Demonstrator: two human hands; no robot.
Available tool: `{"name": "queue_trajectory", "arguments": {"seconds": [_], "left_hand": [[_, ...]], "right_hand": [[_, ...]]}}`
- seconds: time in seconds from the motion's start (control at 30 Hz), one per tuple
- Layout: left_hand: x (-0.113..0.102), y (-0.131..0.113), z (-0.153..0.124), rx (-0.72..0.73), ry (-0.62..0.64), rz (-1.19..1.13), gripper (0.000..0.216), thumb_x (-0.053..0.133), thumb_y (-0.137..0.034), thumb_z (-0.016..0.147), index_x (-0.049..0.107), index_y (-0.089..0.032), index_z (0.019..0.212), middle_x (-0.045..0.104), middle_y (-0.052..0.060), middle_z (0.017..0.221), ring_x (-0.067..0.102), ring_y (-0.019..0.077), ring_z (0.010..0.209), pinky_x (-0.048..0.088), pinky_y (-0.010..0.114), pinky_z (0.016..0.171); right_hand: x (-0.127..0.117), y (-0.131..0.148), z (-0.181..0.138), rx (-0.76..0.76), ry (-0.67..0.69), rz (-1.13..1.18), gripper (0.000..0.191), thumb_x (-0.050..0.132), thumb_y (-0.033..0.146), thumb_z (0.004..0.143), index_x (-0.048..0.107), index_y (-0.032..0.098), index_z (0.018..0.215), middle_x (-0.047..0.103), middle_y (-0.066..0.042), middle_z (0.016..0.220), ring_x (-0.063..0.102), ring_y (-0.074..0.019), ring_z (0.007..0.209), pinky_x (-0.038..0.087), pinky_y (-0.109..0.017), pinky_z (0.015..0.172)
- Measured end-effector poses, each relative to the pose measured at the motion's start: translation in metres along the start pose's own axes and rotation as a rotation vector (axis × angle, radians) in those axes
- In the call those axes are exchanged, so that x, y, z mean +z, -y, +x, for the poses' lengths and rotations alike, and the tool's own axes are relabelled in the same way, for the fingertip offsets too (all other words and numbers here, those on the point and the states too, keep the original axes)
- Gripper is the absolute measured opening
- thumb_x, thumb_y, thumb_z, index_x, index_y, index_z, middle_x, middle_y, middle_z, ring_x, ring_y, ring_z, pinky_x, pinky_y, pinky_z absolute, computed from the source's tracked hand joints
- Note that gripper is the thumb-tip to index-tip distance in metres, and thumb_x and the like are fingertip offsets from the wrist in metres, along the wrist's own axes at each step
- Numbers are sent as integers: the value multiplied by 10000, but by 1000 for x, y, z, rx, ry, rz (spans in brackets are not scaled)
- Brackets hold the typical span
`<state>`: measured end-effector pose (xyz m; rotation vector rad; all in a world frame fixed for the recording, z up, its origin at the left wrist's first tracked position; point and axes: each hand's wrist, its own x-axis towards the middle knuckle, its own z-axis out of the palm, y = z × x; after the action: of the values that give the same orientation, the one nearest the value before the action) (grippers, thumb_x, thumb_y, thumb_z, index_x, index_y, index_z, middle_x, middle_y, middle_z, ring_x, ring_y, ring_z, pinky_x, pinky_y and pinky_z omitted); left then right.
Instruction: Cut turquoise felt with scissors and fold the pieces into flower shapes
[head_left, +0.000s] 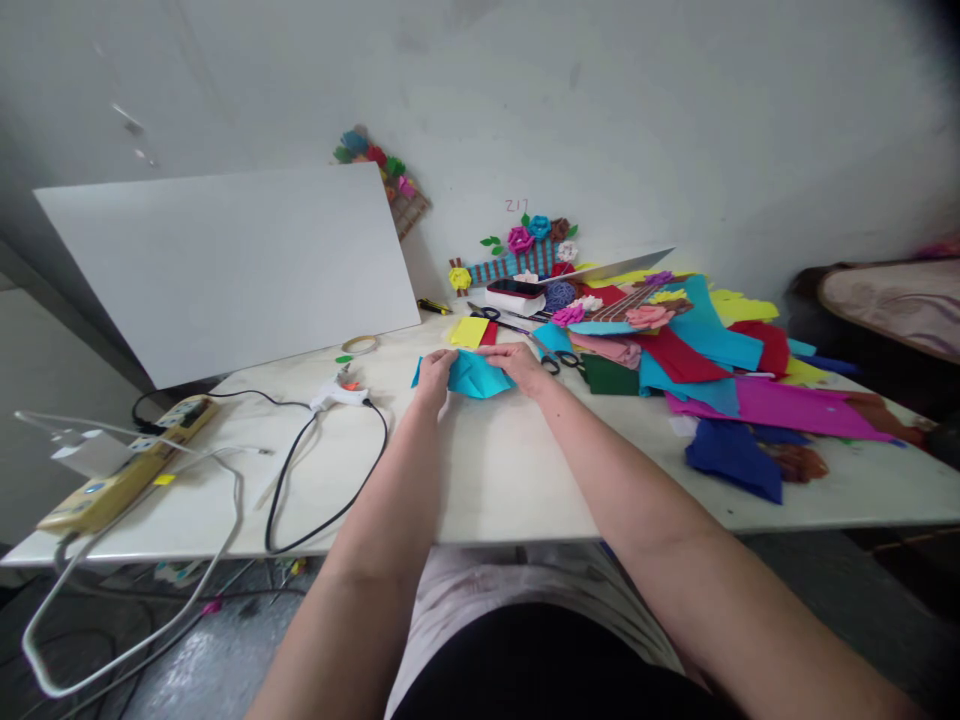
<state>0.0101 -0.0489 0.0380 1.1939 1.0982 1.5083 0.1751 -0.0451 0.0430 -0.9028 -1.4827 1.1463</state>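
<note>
A creased sheet of bright blue crepe paper [480, 378] is stretched between my two hands over the middle of the table. My left hand [435, 378] grips its left part, with a corner poking out past the fingers. At the upper right edge, my right hand [517, 362] pinches the sheet. Just behind the paper lie a yellow paper piece [469, 331] and a red one [490, 334]. Scissors with black handles [553, 362] rest to the right of my right hand.
Left on the table are a white glue gun [341, 392] with its black cord, a tape roll [360, 345] and a power strip [135, 470]. A large white board [232, 270] leans on the wall. Coloured paper [780, 405] piles up on the right, near a phone [516, 289] and paper-flower crafts [517, 262].
</note>
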Motion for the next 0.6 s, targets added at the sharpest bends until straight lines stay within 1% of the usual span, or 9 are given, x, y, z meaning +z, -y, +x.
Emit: {"name": "queue_trajectory", "arguments": {"seconds": [0.13,0.37,0.5,0.6], "left_hand": [[0,-1,-1,11,11,-16,215,608,-300,606,456,-158,553,296,-67,461,269,53,445,180,213,436],[0,1,0,9,15,-46,231,603,-289,613,420,-168,541,273,-70,463,261,52,444,183,210,432],[0,-1,-1,1,8,-34,242,593,-284,622,398,-175,529,249,-72,454,244,52,432,165,217,425],[0,-2,0,-1,-7,-22,246,587,-275,628,388,-176,523,248,-71,455,243,50,431,163,219,423]], "right_hand": [[0,1,-1,-19,9,-18,283,574,175,612,743,165,838,714,-22,814,585,-141,717,448,-253,682],[2,8,-5,-60,-2,-63,256,550,157,616,745,181,780,720,-34,854,610,-196,909,440,-312,841],[2,8,-4,-92,4,-81,247,540,149,619,743,193,752,722,-28,849,613,-199,941,423,-324,891],[2,7,-3,-95,1,-107,252,530,141,623,741,195,750,722,-23,846,616,-195,938,425,-326,895]]}}
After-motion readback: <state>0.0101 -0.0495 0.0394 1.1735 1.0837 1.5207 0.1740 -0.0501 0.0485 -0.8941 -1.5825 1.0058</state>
